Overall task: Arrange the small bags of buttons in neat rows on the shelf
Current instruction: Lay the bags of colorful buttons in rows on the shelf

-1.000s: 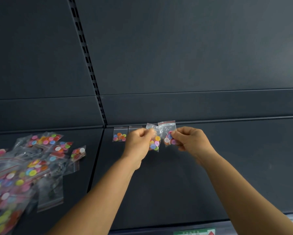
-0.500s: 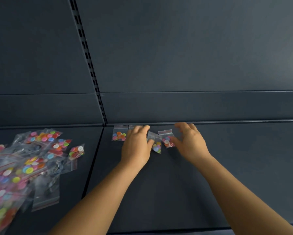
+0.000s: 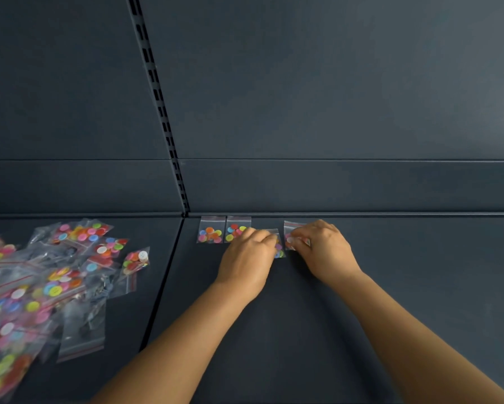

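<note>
Dark grey metal forms the shelf point(image 3: 390, 301), a flat deck that meets its upright back panel point(image 3: 332, 83) along a low lip. Against that lip lie two small clear zip bags of coloured buttons side by side: the first bag point(image 3: 211, 234) nearest the slotted upright strip point(image 3: 157, 97), the second bag point(image 3: 235, 231) touching it on the far side from the strip. The left hand point(image 3: 246, 262) has its fingers curled down onto a third bag point(image 3: 278, 249), which sits a little forward of the lip and mostly hidden. Beyond it, farther from the strip, the right hand point(image 3: 322, 252) pinches a fourth bag point(image 3: 293, 233) whose top edge lies near the lip. The two hands are close together, not touching. Past the right hand, away from the strip, the deck runs bare to the frame edge, and bare deck also lies forward of the forearms. On the other side of the strip, across the seam between panels, lies a loose heap of button bags point(image 3: 41, 287), overlapping and tilted every way.
</note>
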`<act>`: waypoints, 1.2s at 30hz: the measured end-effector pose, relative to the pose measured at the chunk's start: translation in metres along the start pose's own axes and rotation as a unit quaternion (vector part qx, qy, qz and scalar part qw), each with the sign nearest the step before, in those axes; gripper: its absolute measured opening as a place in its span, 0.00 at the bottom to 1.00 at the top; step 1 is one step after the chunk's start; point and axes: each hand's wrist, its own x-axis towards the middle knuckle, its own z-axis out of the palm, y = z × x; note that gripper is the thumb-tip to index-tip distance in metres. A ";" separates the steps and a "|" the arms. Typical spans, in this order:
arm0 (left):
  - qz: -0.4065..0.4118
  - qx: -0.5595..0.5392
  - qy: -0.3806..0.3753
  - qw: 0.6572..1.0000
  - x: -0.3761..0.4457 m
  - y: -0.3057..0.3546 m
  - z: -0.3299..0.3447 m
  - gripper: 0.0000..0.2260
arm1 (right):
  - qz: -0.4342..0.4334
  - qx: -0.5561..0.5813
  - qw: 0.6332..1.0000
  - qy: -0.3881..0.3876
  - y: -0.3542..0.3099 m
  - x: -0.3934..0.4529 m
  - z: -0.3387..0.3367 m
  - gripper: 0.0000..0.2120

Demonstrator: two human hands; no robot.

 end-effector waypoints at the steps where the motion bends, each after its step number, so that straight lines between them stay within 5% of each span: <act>1: 0.007 -0.006 -0.005 1.000 -0.001 0.001 0.001 0.15 | -0.002 0.001 1.000 0.004 0.001 0.000 0.001 0.08; 36: -0.056 -0.005 -0.047 0.997 0.030 -0.006 0.000 0.14 | -0.008 -0.032 0.999 -0.008 -0.005 0.018 0.006 0.10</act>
